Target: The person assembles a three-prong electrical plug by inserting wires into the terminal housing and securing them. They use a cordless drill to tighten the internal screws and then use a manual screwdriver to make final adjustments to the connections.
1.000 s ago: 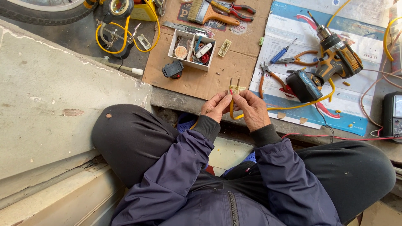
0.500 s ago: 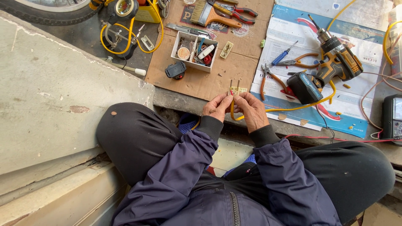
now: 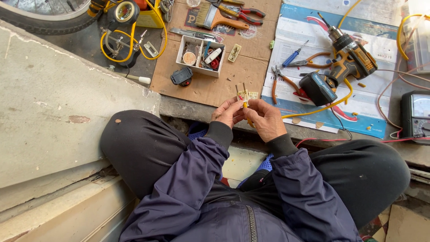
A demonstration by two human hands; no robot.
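I sit cross-legged on the floor in a dark jacket. Both hands meet in front of my knees around a small cream plug part (image 3: pixel 244 94) with two metal prongs sticking up. My left hand (image 3: pixel 228 113) pinches it from the left. From the right, my right hand (image 3: pixel 265 119) grips it together with a yellow cable (image 3: pixel 322 106) that runs off toward the cordless drill. The fingers hide the lower half of the plug part.
Ahead lies cardboard (image 3: pixel 201 87) with a small white parts box (image 3: pixel 200 56), a black round piece (image 3: pixel 182 77) and a paintbrush (image 3: pixel 218 17). A yellow-black cordless drill (image 3: pixel 342 67), pliers (image 3: pixel 282 80) and a blue screwdriver (image 3: pixel 294 55) lie on a poster. A multimeter (image 3: pixel 415 116) sits far right, a tyre (image 3: pixel 42 18) top left.
The view has shifted slightly. My hands stay together on the plug part and yellow cable, with only small finger movement.
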